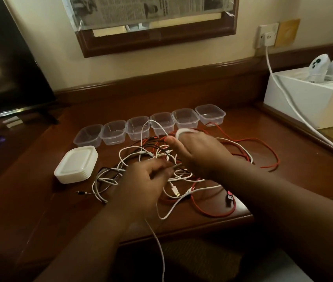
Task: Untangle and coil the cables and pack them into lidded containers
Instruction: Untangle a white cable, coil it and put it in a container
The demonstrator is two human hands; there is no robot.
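Desk (283, 159): cables (161, 155) under both hands

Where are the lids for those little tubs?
The stack of lids sits on the desk's left side, just in front of the leftmost clear tub, beside the cable tangle.

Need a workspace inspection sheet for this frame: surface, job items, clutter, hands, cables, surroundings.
Surface: dark wooden desk.
Job's things: six clear containers in a row, all without lids; stack of lids at left.
Clutter: nothing seen.
Grippers: right hand holds a white cable coil; left hand grips strands in the pile.
Cables: white, red and black cable tangle, unsorted; red cable sprawls right.
Surroundings: screen at left, white box at right, wall socket with a plugged cord.
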